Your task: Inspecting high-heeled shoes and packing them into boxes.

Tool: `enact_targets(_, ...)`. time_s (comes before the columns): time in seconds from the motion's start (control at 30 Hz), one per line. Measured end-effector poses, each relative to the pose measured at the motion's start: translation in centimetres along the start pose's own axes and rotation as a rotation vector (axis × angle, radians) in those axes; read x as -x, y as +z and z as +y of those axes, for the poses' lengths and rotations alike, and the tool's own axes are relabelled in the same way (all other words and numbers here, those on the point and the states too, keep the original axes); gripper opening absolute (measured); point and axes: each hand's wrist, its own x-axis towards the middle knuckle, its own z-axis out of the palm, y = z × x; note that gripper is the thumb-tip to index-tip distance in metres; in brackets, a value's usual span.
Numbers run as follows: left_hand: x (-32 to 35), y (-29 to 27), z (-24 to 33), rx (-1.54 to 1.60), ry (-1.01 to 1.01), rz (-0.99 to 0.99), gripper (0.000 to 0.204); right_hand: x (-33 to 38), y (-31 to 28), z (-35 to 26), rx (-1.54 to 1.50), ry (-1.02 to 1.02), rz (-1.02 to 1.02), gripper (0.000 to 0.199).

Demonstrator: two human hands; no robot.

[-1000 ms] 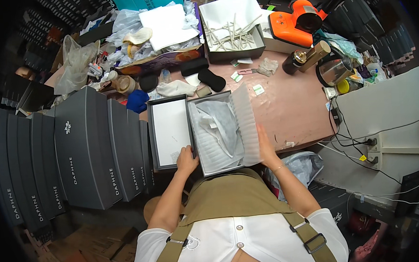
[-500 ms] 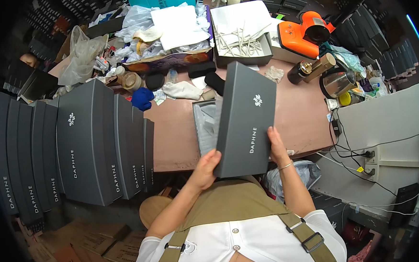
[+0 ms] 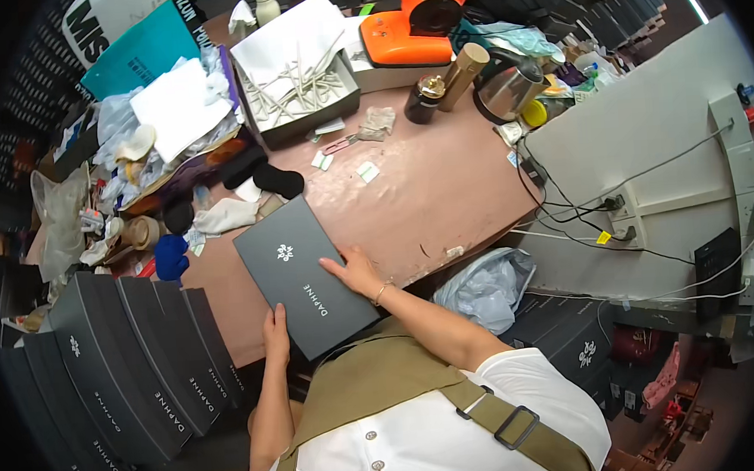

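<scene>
A dark grey shoe box (image 3: 298,279) with its lid on lies tilted at the front edge of the pink table, just ahead of my body. White lettering and a small emblem mark the lid. My left hand (image 3: 277,332) holds the box's near left side, thumb at the lid's edge and the other fingers mostly hidden. Over the right edge of the lid is my right hand (image 3: 358,275), its thumb on the top and its fingers along the side. Whatever lies inside the box is covered.
Stacked grey boxes (image 3: 113,364) stand at the left. Behind are an open box of white sticks (image 3: 299,89), an orange device (image 3: 408,39), a dark jar (image 3: 425,100) and a metal kettle (image 3: 506,89). Black socks (image 3: 279,181) lie beyond the shoe box. Cables (image 3: 565,207) hang at right.
The lid, held raised and upright over the open base before, now lies flat over it. My right hand has shifted onto its right edge. The view has turned toward the right.
</scene>
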Motion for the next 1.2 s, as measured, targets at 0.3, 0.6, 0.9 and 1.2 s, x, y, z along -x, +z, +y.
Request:
enact_targets(0.3, 2.8, 14.2, 10.3, 0.12, 0.153, -0.509, 0.062, 4.7, -21.4, 4.5, -0.815, 0.286, -0.079, 0.063)
enact_targets(0.6, 10.4, 5.8, 21.0, -0.384, 0.912, -0.253, 0.049, -1.2, -32.4, 10.6, 0.993, 0.343, 0.232, 0.058)
enact_targets(0.9, 20.7, -27.1, 22.1, -1.198, -0.029, 1.142, 0.059, -1.7, 0.6, -19.4, 0.023, -0.564, -0.76, 0.066)
enact_targets(1.2, 19.1, -16.0, 19.2, -0.316, 0.45, 0.765, 0.038, 0.0, 6.4, -26.7, -0.824, -0.202, -0.934, 0.082)
